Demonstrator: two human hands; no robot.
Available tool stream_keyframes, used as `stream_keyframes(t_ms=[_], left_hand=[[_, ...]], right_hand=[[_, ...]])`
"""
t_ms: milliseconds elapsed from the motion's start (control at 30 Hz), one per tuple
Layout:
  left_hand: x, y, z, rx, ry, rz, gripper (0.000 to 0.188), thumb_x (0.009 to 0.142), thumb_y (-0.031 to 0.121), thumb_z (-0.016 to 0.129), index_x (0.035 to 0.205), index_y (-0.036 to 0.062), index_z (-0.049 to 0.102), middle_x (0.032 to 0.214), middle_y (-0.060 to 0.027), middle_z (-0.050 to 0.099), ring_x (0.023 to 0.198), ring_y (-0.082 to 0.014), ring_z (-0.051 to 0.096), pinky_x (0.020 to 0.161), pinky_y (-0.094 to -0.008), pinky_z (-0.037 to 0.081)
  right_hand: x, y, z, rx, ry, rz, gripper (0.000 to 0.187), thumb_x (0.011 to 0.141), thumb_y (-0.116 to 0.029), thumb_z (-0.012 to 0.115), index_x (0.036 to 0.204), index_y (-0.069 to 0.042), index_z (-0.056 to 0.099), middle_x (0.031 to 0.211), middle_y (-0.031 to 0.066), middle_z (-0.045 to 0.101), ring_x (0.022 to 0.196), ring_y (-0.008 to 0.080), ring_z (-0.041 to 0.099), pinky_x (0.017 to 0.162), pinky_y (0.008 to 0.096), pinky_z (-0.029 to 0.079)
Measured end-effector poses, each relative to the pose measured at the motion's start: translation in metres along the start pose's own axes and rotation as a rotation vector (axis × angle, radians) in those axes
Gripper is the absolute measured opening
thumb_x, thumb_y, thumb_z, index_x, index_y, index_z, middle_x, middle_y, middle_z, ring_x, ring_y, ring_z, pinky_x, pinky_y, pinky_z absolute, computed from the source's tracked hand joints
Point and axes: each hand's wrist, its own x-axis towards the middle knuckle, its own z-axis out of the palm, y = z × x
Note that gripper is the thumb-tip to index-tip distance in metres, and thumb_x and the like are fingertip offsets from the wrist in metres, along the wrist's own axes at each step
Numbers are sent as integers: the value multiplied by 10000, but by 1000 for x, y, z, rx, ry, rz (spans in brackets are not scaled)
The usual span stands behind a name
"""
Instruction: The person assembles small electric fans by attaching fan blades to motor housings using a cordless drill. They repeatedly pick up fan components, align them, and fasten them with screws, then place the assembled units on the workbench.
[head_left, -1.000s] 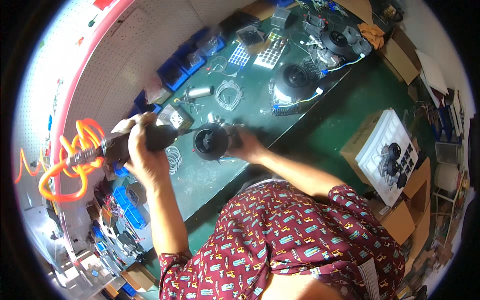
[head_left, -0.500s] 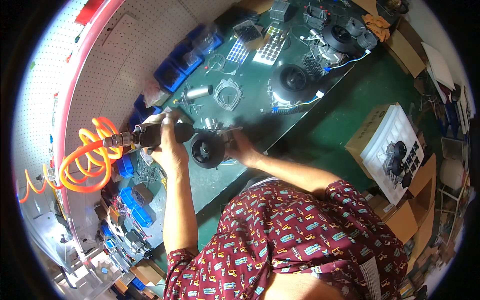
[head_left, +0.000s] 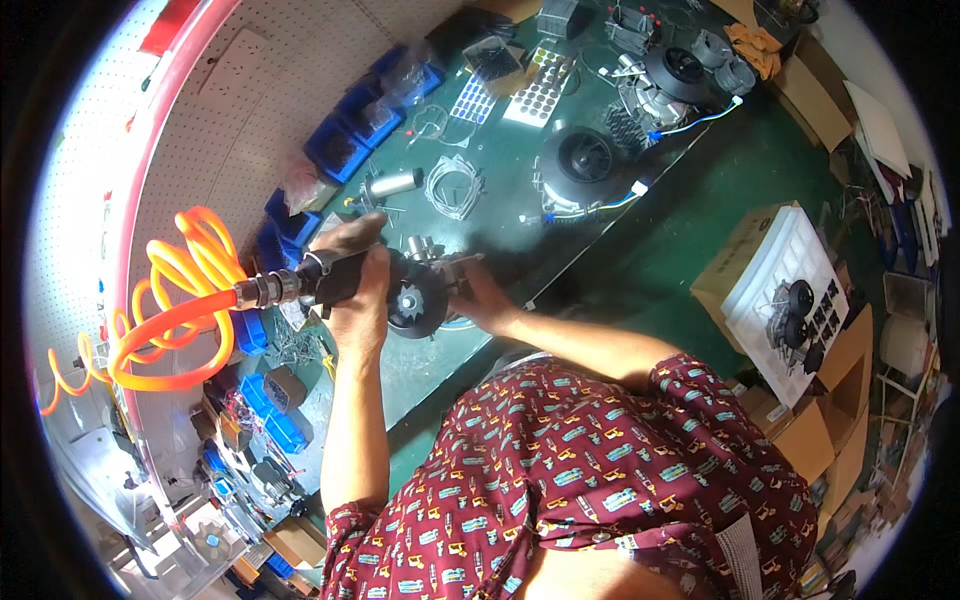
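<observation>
My left hand (head_left: 362, 305) is wrapped round a black air screwdriver (head_left: 336, 278), whose metal coupling joins an orange coiled hose (head_left: 180, 325). The tool's front end reaches over a small motor assembly with a round black fan housing (head_left: 420, 312). Whether its tip touches a screw is hidden behind the tool and hand. From the other side my right hand (head_left: 484, 300) grips the assembly by its metal part, with the fingers partly in shadow. The assembly rests on or just above the green bench (head_left: 510, 200); I cannot tell which.
Two similar fan assemblies (head_left: 583, 158) (head_left: 680, 80) stand farther along the bench. Beyond my hands lie a coil of grey cable (head_left: 455, 188), a metal cylinder (head_left: 397, 183) and sticker sheets (head_left: 541, 90). Blue bins (head_left: 338, 150) line the pegboard. Cartons (head_left: 745, 250) sit at right.
My left hand has moved right with the air screwdriver, which now overlaps the fan housing. The orange hose has shifted along with it. My right hand and the assembly have hardly moved.
</observation>
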Motion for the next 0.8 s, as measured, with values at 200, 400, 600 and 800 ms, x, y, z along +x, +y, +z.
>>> stream_keyframes(t_ms=[200,400,600,800], left_hand=[[-4,1,6,-105,-25,9,278,845,-78,636,1065,59,536,1055,-146,683,961,-212,647,887,-375,508],[-1,6,13,-36,45,-104,160,877,-22,613,974,53,510,934,-133,660,946,-258,658,915,-429,503],[2,-2,5,-98,4,-111,190,857,-17,646,988,37,521,978,-135,665,964,-250,662,906,-415,512],[4,2,12,71,44,-166,157,832,-36,685,931,32,585,931,-67,672,880,-151,643,827,-314,508]], right_hand=[[-1,2,1,38,12,-6,648,804,-238,678,1352,-23,407,1265,209,491,1192,379,463,1038,470,354],[-3,0,3,51,-7,16,663,828,-196,666,1389,-18,361,1273,195,497,1188,345,480,1036,442,370],[-4,0,5,80,-28,37,682,851,-153,654,1426,-13,315,1281,181,503,1183,310,498,1034,415,386],[0,8,4,112,-24,51,705,875,-111,643,1464,-8,269,1288,167,509,1179,275,515,1031,387,402]])
